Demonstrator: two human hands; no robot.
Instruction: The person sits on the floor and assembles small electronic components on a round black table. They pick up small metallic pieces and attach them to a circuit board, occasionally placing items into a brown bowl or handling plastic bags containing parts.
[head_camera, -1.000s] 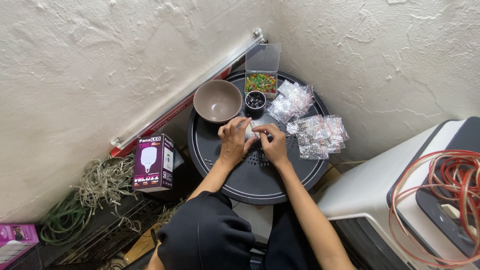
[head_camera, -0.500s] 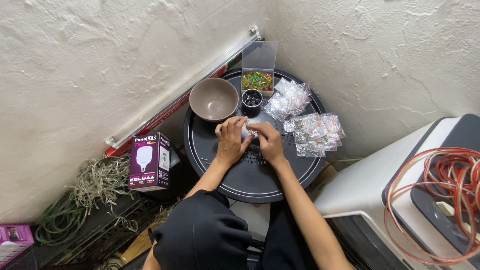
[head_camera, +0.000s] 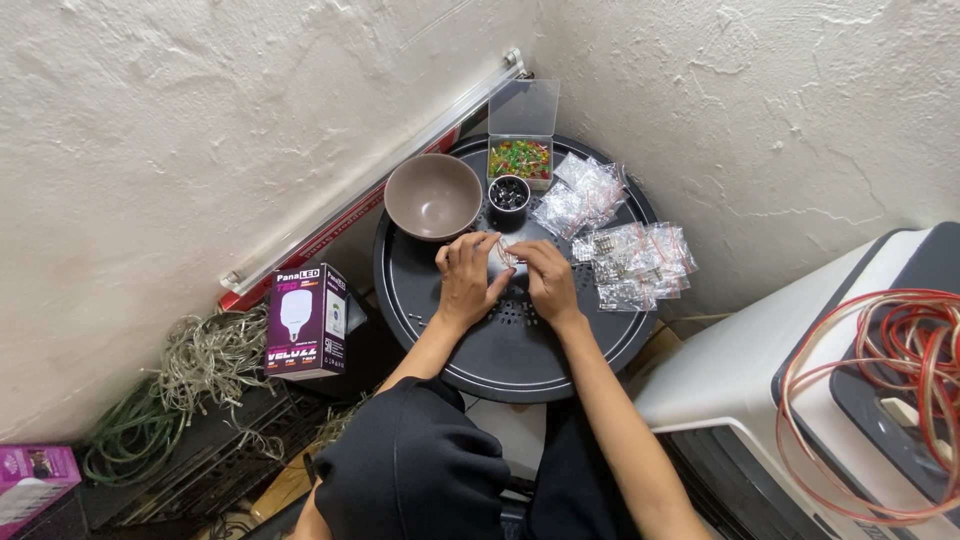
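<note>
Both hands meet over the round black worktop (head_camera: 450, 330): left hand (head_camera: 468, 283) and right hand (head_camera: 548, 280) pinch a small clear packet (head_camera: 507, 252) between their fingers, apparently working it open. Brown bowl (head_camera: 433, 196) sits just beyond, far left. The next move calls for a fine, steady pull.

On the round worktop (head_camera: 500, 360) a bowl (head_camera: 434, 196) sits at the far left, with a small cup (head_camera: 509, 193) just right of it and an open box (head_camera: 520, 158) behind the cup. Clear packets (head_camera: 625, 262) lie to the right (some overlapping). A carton (head_camera: 305, 320) stands off the worktop's left.
</note>
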